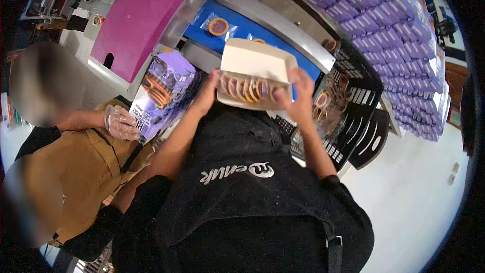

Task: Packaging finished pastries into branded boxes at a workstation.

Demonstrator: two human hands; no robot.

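An open carton [259,57] with a cream-coloured inside is in front of my apron, its lid raised on the far side. Inside it, a row of wrapped small tarts [248,89] stands on edge, with round crusts and purple filling. My left hand [207,93] grips the carton's left end. At the right end, my right hand [301,93] has its fingers around the carton's edge and its thumb over the rightmost tart. Beyond the carton, a wrapped tart [218,27] lies flat on a blue conveyor belt [201,17]; another is partly hidden behind the lid.
Black plastic crates [363,79] at the right hold loose wrapped tarts [326,106]. Purple cartons [401,45] are stacked high behind them. On my left, a person's gloved hand [121,121] touches purple printed cartons [163,87]. A magenta machine cover [140,19] borders the belt.
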